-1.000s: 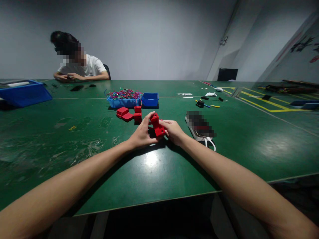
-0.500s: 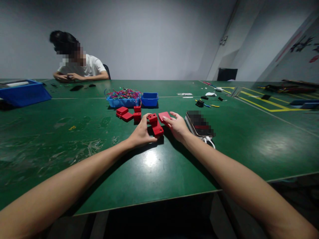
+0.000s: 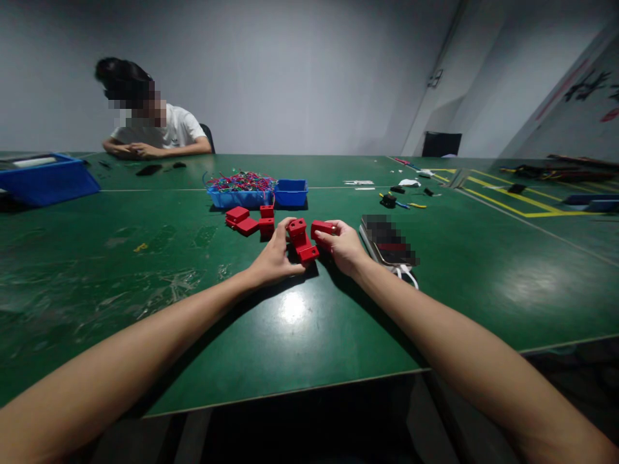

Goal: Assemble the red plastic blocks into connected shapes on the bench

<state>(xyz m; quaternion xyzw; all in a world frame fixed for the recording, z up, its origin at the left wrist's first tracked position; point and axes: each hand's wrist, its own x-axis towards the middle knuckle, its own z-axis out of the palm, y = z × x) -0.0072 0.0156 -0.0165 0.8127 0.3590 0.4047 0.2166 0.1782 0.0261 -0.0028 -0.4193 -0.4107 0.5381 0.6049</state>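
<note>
My left hand is closed around a stepped red block with small round holes, its thumb at the lower end and fingers at the upper end. Just to the right, my right hand pinches a smaller red block between thumb and fingers. A narrow gap separates the two blocks. Beyond my left hand, more red blocks lie on the green table, and another stepped red block with holes lies beside them.
A blue bin heaped with coloured wires adjoins a smaller blue bin. A phone-like device with a white cable lies right of my hand. A large blue crate stands far left; a person sits across the table.
My right hand has turned its red block, so a narrower side now faces me. My left hand has tilted its block slightly and otherwise stays in place.
</note>
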